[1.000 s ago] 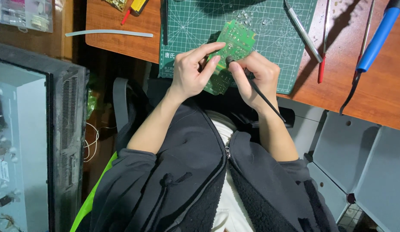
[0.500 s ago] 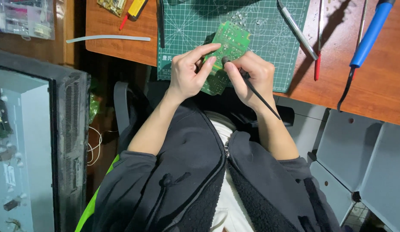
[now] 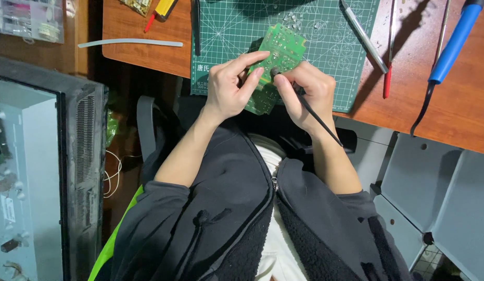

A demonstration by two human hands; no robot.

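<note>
Over green cutting mat point(image 3: 325, 36), left hand point(image 3: 229, 88) gripping green circuit board point(image 3: 281, 52), right hand point(image 3: 307, 93) clasping thin black tool point(image 3: 320, 118), clear plastic box point(image 3: 28, 18) top left

Green circuit board point(image 3: 281, 52), white-gridded green cutting mat point(image 3: 325, 47), blue-handled tool point(image 3: 455, 39).

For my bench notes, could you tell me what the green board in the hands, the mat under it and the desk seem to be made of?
Circuit board: looks like rigid green laminate, slightly glossy, with pale printed traces. Cutting mat: probably matte rubbery plastic, dark green with a white grid. Desk: reddish-brown wood or wood-look laminate, smooth with a faint sheen; which one is unclear.
</note>
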